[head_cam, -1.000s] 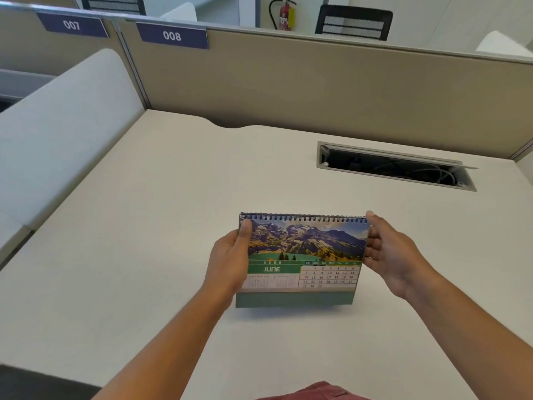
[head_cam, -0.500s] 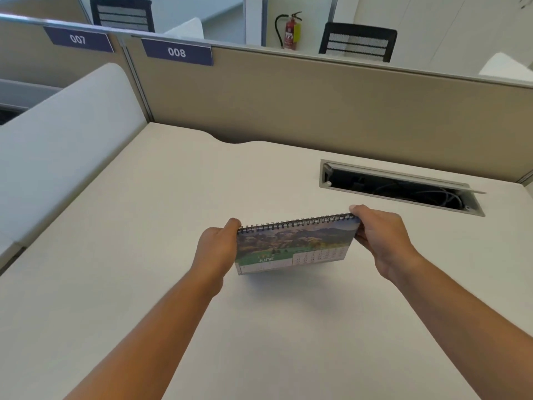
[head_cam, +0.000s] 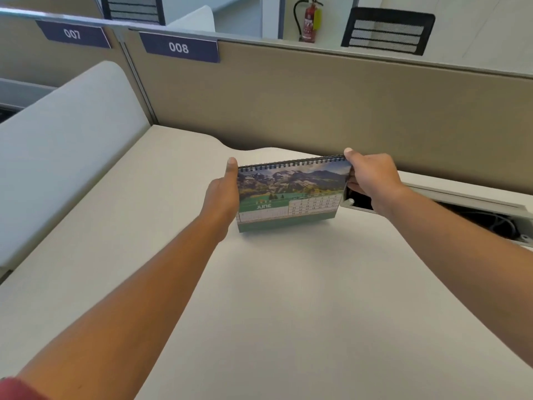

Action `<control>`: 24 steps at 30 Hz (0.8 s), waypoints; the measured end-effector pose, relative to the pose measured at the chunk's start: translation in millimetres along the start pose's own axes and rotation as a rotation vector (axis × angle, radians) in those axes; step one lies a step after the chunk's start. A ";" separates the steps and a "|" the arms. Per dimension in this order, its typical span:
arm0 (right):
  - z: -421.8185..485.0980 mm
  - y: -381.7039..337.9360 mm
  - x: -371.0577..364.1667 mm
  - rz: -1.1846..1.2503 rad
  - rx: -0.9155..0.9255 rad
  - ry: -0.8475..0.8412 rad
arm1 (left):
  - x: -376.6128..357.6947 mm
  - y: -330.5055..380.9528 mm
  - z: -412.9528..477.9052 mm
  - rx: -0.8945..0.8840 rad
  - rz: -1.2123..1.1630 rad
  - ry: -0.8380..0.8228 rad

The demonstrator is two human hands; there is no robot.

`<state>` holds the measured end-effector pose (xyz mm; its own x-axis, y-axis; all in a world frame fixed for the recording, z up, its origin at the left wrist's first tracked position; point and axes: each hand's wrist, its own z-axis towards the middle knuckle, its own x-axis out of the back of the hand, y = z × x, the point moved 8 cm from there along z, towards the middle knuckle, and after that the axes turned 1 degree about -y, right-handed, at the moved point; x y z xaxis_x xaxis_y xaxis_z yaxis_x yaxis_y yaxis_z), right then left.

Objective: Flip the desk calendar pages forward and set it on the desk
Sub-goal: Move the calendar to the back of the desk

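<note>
A spiral-bound desk calendar (head_cam: 291, 194) shows a mountain photo and the JUNE page, facing me. It stands far out on the pale desk (head_cam: 288, 298), its green base at the desk surface. My left hand (head_cam: 223, 194) grips its left edge, thumb up along the side. My right hand (head_cam: 372, 177) pinches the top right corner by the spiral. Both arms are stretched out.
A beige partition (head_cam: 317, 105) with labels 007 and 008 runs behind the desk. An open cable tray (head_cam: 473, 215) with wires lies in the desk just right of the calendar. A low white divider (head_cam: 63, 145) borders the left side.
Both hands carried the calendar away from me toward the partition. It tilted flat half a second ago and now stands upright again, low on the desk.
</note>
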<state>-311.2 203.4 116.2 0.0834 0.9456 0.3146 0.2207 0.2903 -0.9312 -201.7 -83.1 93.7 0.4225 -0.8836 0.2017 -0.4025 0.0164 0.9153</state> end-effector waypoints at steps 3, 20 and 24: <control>25.7 3.1 -13.4 -0.130 0.055 -0.024 | -5.0 2.4 20.7 -0.064 0.060 0.027; 33.9 42.2 -38.0 -0.330 0.023 -0.189 | -18.9 -50.8 45.7 -0.070 0.097 -0.059; 33.1 47.9 -33.2 -0.329 0.034 -0.194 | -19.9 -55.2 41.1 -0.105 0.088 -0.066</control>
<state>-335.6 190.7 55.0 -0.1731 0.8103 0.5599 0.1724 0.5847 -0.7927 -221.2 -85.6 24.8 0.3336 -0.9053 0.2628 -0.3468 0.1413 0.9272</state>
